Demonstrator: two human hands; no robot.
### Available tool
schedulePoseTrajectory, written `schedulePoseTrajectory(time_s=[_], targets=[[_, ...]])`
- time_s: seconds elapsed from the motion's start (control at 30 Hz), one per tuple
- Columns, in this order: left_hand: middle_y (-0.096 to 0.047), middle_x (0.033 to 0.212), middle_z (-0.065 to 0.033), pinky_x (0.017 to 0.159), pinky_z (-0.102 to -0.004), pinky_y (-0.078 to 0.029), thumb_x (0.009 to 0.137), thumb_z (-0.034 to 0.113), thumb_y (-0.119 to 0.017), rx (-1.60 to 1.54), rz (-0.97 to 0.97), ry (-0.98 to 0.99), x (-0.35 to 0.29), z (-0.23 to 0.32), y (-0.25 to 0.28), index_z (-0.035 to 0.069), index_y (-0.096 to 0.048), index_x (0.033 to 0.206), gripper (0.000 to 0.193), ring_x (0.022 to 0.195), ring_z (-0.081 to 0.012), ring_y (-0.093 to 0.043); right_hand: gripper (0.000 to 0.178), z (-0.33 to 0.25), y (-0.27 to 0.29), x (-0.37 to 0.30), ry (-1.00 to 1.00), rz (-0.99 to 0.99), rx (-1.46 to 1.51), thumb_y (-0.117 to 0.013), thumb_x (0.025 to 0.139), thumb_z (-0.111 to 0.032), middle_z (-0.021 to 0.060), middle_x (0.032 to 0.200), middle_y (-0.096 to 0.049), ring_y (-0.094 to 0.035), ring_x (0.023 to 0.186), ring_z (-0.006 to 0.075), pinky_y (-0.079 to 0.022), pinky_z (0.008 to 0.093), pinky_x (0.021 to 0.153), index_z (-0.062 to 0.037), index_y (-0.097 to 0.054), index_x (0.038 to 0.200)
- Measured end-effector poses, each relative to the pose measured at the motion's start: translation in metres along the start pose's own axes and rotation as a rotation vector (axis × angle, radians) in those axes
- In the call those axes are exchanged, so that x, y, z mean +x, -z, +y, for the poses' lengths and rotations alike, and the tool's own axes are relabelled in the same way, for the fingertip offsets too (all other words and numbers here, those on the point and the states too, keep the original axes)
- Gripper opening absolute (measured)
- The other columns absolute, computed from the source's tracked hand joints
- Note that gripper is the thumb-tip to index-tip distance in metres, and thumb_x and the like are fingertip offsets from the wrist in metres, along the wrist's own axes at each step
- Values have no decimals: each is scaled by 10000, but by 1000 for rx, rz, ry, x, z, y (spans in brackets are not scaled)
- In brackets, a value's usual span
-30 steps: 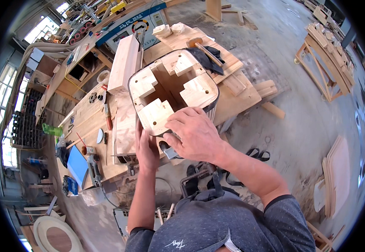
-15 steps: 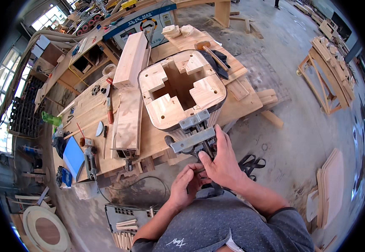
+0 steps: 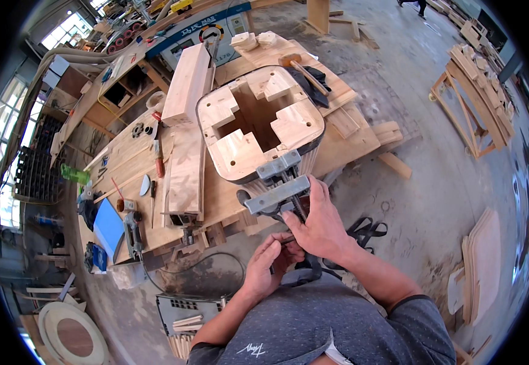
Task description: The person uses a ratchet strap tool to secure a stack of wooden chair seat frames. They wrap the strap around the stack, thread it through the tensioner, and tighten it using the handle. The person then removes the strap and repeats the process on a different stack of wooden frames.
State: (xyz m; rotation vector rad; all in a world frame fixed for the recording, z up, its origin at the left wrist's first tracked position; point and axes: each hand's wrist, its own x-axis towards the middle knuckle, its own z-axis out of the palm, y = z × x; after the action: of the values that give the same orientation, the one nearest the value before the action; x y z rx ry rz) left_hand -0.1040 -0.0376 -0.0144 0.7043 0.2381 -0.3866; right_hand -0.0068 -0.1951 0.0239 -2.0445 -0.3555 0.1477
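A hollow wooden block point(image 3: 240, 160) with rounded corners and a cross-shaped opening stands on the workbench before me. A dark strap runs round its side. Against its near side is a grey metal band clamp point(image 3: 278, 196) with two crossbars and a screw between them. My right hand point(image 3: 322, 226) is closed round the clamp's right side, thumb on top near the screw. Just below it, my left hand point(image 3: 267, 266) has its fingers pinched together, close to the clamp's near end. A dark bit shows at those fingertips, but what they hold is mostly hidden.
A long wooden beam point(image 3: 187, 85) lies left of the block; a mallet point(image 3: 304, 72) lies behind it. Chisels, a power tool point(image 3: 133, 232) and a blue panel point(image 3: 107, 228) crowd the workbench's left. A rack of wood pieces point(image 3: 474, 100) stands right. A person walks far off.
My view has shifted slightly, and both hands stay at the clamp in nearly the same pose. The distant person at the top has come further into view.
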Motion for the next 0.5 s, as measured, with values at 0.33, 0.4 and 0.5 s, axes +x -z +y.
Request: schedulePoseTrajectory(time_s=[0.33, 0.4, 0.5], targets=[[-638, 1108, -121, 953, -426, -498, 1018, 384, -583, -65, 19, 47, -1, 2, -4, 18, -568, 1266, 442, 1033, -253, -620, 852, 5, 8, 6, -13, -40, 94, -733, 877, -218, 359, 1438, -336, -472, 1265, 524, -448, 490, 1061, 116, -225, 1474], [-640, 1103, -126, 953, -427, -497, 1008, 406, -592, -73, 51, 55, -1, 2, -5, 27, -575, 1265, 458, 1025, -260, -623, 850, 9, 7, 5, -8, -41, 131, -732, 878, -226, 347, 1447, -332, -486, 1256, 520, -457, 491, 1053, 115, -232, 1476], [-645, 1090, -132, 956, -432, -493, 992, 432, -605, -77, 93, 58, -1, 1, -10, 38, -583, 1267, 481, 1015, -272, -627, 848, 12, 6, 5, 14, -16, 120, -728, 885, -244, 324, 1435, -347, -510, 1239, 511, -476, 494, 1029, 106, -238, 1483]])
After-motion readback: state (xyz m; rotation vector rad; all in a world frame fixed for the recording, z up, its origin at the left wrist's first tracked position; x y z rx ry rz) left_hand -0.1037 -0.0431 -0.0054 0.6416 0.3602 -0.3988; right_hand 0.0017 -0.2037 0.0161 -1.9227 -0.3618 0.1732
